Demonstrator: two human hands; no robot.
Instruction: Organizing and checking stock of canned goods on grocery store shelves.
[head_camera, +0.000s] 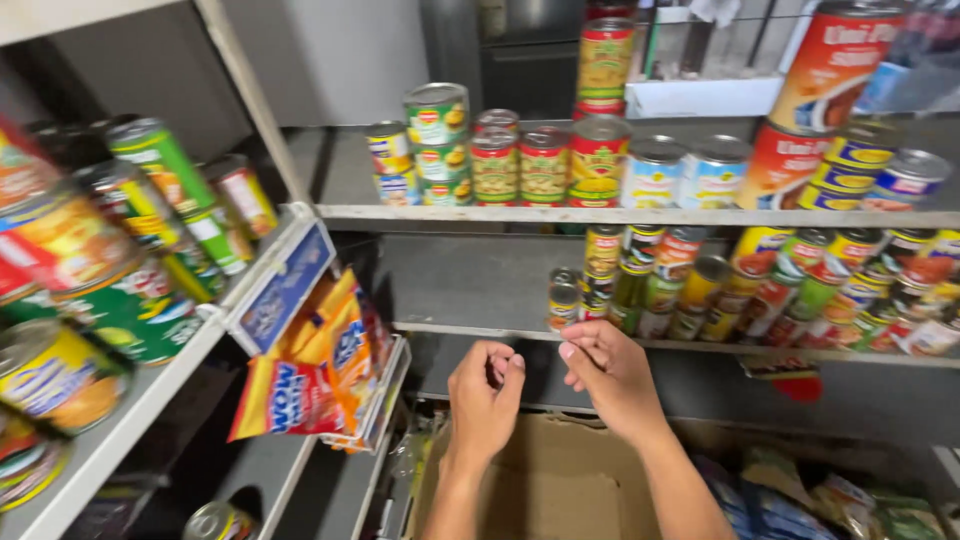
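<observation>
While raised over cardboard box (560, 480), left hand (483, 398) loosely curled, empty; right hand (610, 368) half-open, empty; fingertips nearly meeting.

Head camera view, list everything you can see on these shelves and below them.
cans: many, mixed red, green, yellow and blue labels, stacked on the grey metal shelves ahead and at left
snack packets: several, orange and yellow, in a tilted rack at lower left
cardboard box: one, brown, open, below the hands
pouches: several, blue and green, lower right
left hand: empty, fingers curled, above the box
right hand: empty, fingers curled, beside the left
</observation>
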